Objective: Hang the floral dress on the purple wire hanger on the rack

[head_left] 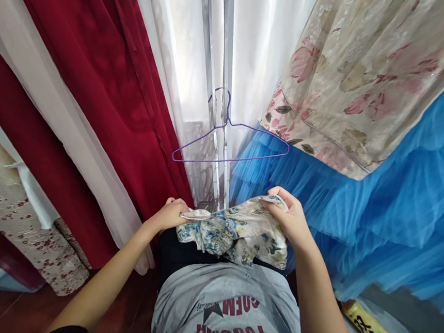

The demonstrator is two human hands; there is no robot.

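Between my two hands hangs a white garment (235, 230) printed with blue and yellow-green flowers, its exact kind unclear because it is bunched up. My left hand (171, 214) pinches its white edge on the left side. On the opposite side, my right hand (290, 214) grips the other upper corner, thumb over the cloth. Just beyond the garment, a purple wire hanger (228, 162) hangs in front of two narrow upright metal strips (221, 109), with nothing on it.
Dark red fabric (94, 72) and a white curtain (167, 37) hang at left and centre. On the right hang a pink-flowered cloth (341, 89) and layered blue tulle (410, 193). A yellow package (378, 330) lies low at right.
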